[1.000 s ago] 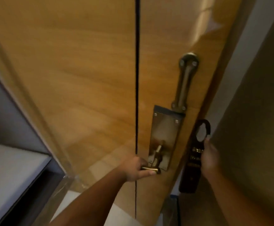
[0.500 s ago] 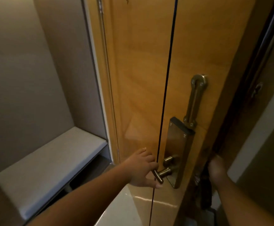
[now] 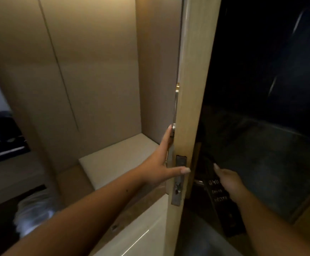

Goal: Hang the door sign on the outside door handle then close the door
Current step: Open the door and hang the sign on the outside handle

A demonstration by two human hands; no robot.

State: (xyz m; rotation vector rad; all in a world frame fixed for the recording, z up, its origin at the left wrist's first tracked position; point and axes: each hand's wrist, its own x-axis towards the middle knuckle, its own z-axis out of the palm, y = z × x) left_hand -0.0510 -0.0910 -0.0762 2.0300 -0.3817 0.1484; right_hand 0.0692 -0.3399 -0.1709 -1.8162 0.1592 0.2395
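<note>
The wooden door [image 3: 191, 108] stands open and I see it edge-on, with its metal latch plate [image 3: 178, 189] facing me. My left hand [image 3: 156, 167] grips the door edge: the thumb lies across the edge above the latch plate and the fingers lie flat on the inside face. On the outside of the door, my right hand [image 3: 228, 182] holds the long dark door sign [image 3: 222, 207], which has pale lettering. The sign's upper end reaches up beside the door, close to a bit of the outside handle [image 3: 199, 182]. Its hook hole is lost in the dark.
A white bench [image 3: 117, 163] sits in the beige-panelled niche left of the door. A dark object [image 3: 2, 137] stands at the far left, and a blurred white thing [image 3: 34, 213] lies low on the left. The space beyond the door is dark.
The door has swung open from nearly shut to edge-on. My left hand left the inside lever and now grips the door edge. My right hand carried the sign round to the outside face.
</note>
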